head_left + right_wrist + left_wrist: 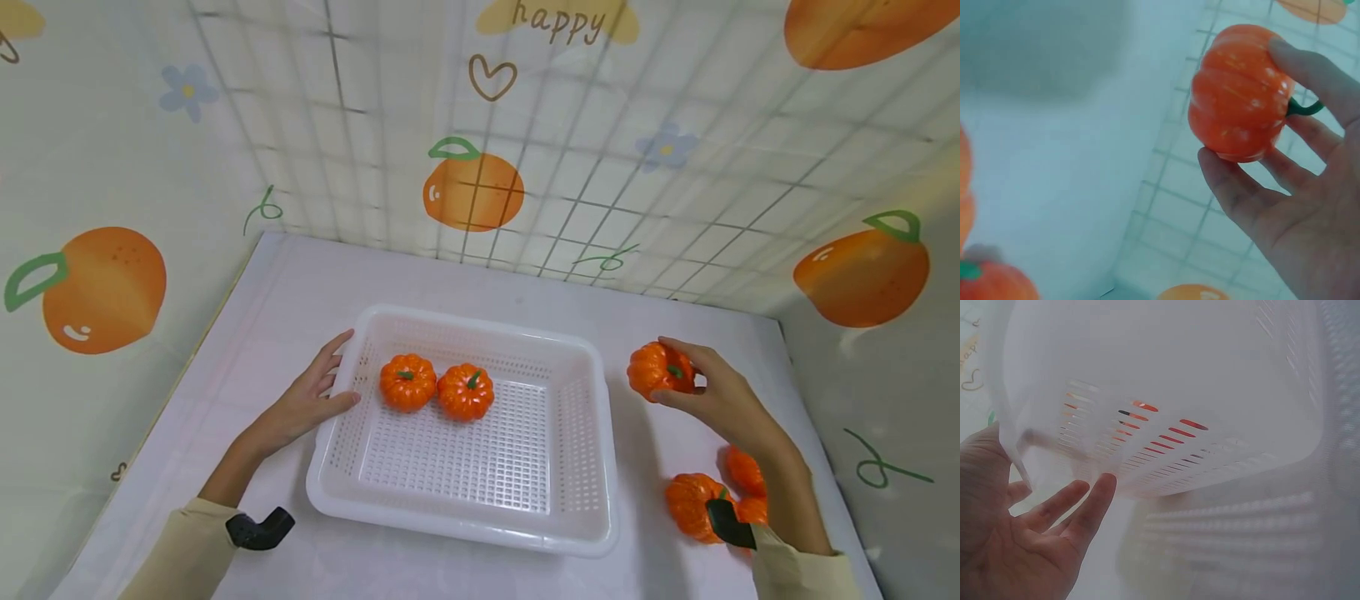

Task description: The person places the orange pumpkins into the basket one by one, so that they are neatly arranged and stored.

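In the head view, a shiny orange toy pumpkin (651, 370) with a green stem is held by my right hand (716, 392), off to the right of a white plastic basket (480, 531). The right wrist view shows thumb and fingers around this pumpkin (1241, 94), its stem towards the palm. My left hand (300, 404) holds the basket's left side, thumb at the rim. From the left wrist, other fingers of the left hand (1041, 537) lie along the outside of the perforated wall. Inside the basket, two toy pumpkins, one left (407, 383) and one right (466, 392), sit side by side.
Several more pumpkins (693, 507) lie on the white table (300, 275) at the lower right, partly hidden by the right forearm and a black wrist mount (729, 523). A printed sheet with a wire grid (480, 100) stands behind the table, and printed sheets flank both sides.
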Motion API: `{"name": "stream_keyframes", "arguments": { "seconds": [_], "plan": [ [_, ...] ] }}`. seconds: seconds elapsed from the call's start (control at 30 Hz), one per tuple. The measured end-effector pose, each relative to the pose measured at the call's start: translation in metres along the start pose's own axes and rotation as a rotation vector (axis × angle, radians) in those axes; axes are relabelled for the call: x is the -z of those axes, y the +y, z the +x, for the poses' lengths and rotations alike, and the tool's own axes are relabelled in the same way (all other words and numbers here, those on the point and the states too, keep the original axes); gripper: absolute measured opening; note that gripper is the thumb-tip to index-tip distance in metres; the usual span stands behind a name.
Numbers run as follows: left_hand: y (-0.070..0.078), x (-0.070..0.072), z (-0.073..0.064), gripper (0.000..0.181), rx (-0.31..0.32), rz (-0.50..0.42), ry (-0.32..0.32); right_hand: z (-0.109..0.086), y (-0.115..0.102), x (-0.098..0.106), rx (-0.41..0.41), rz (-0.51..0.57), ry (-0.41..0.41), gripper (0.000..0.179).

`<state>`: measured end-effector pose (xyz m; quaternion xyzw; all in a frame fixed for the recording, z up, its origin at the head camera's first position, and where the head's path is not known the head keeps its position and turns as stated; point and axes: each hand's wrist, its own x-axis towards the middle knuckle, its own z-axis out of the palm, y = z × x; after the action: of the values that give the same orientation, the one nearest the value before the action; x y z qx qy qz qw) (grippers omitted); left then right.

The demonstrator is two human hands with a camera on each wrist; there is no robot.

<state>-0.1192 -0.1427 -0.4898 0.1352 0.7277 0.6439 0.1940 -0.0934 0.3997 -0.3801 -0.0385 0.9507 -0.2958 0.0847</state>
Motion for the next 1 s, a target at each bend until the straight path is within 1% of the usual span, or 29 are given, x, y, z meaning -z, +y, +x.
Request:
{"name": "stream_keyframes", "arguments": {
  "seconds": [0.17,0.43,0.63,0.87,1.0],
  "plan": [
    [-0.001,-0.001,0.000,0.084,-0.004,-0.002,0.002,0.006,-0.018,-0.001,0.074,-0.015,0.008,0.079],
    [-0.001,0.000,0.000,0.084,-0.003,-0.005,0.003,0.015,-0.047,-0.004,0.146,-0.005,-0.005,0.077],
    [-0.002,0.000,0.000,0.084,-0.006,-0.001,0.001,0.022,-0.065,-0.012,0.168,0.018,-0.027,0.076],
    [-0.001,0.000,0.000,0.085,-0.002,-0.011,-0.002,0.030,-0.083,-0.024,0.197,0.041,-0.044,0.074],
    [-0.001,0.000,0.000,0.085,-0.009,-0.006,-0.003,0.034,-0.093,-0.029,0.225,0.046,-0.053,0.073]
  ]
}}
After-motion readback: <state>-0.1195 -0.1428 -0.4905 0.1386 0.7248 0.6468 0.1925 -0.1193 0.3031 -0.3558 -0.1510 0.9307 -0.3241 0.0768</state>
